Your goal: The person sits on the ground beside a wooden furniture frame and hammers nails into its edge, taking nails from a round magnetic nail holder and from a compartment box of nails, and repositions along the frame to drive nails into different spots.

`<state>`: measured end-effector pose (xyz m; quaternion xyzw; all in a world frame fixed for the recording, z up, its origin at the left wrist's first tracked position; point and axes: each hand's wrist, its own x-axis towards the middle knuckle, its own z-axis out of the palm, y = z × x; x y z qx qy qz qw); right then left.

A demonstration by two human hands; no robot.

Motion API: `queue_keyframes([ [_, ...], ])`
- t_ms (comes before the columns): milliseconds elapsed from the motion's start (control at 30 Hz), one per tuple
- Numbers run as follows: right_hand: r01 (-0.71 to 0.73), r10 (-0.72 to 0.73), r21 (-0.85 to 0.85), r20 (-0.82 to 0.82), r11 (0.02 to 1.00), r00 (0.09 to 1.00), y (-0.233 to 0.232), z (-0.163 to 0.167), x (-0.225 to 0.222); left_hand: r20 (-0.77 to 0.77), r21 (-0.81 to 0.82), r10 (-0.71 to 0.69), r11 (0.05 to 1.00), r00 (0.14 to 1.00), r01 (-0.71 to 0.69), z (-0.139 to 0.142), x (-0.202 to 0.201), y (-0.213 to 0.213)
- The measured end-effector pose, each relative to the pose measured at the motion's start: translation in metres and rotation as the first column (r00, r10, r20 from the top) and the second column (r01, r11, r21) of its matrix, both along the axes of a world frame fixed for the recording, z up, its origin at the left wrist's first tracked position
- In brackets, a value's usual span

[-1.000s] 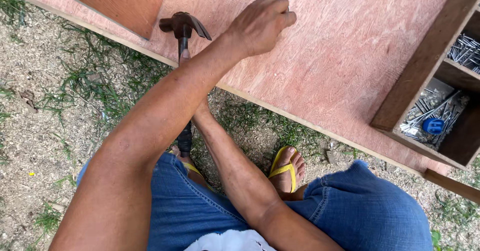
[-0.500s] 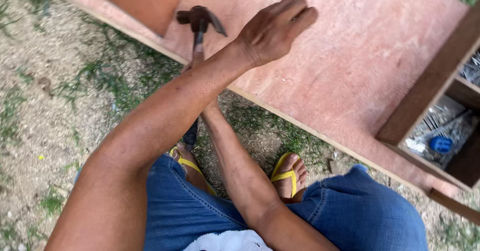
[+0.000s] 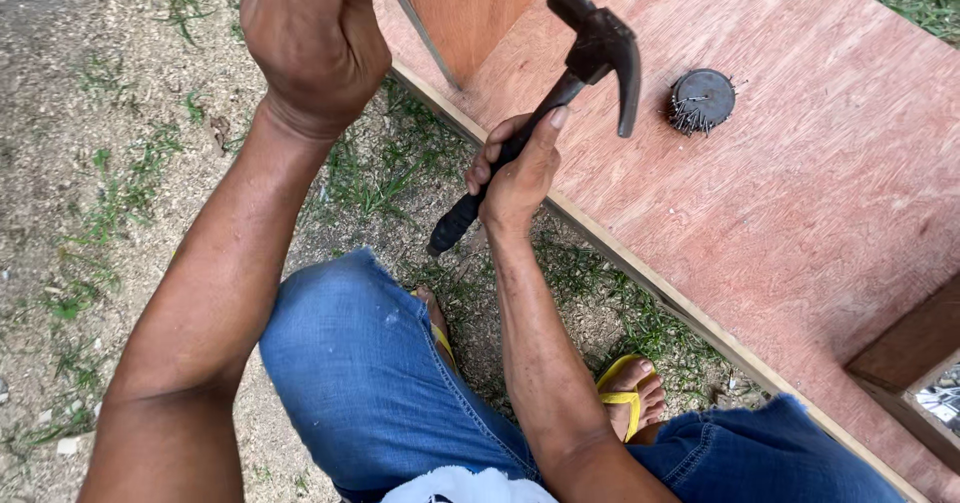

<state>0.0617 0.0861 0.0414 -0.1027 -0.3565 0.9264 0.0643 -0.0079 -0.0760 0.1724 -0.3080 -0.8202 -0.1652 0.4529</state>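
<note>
My right hand (image 3: 520,168) grips the black handle of a claw hammer (image 3: 600,48), whose dark head is tilted up over the near edge of a reddish plywood sheet (image 3: 800,213). My left hand (image 3: 315,43) is raised at the top left, fingers curled away from the camera, just left of an upright plywood panel (image 3: 470,13). Whether it holds anything is hidden. A round dark disc bristling with small nails (image 3: 702,100) lies on the sheet, right of the hammer head.
I am crouched in blue jeans and yellow sandals (image 3: 625,393) on bare ground with patchy grass (image 3: 130,213). A dark wooden compartment (image 3: 915,348) at the lower right holds more nails (image 3: 940,398).
My left hand has lifted off the plywood sheet and moved up and left. The hammer is now tilted over the sheet's edge in my right hand. The view has shifted, and the nail disc shows.
</note>
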Motion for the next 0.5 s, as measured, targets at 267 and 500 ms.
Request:
queue_keyframes([
  [267,-0.086,0.086,0.027,0.013,0.996,0.996,-0.04,-0.01,0.014,-0.09,-0.301,0.013,0.953,0.996,-0.039,-0.034,-0.013,-0.002],
  [500,-0.126,0.13,0.077,-0.052,0.989,0.99,-0.047,-0.009,0.018,-0.065,-0.281,0.048,0.957,0.997,-0.064,-0.052,-0.02,-0.019],
])
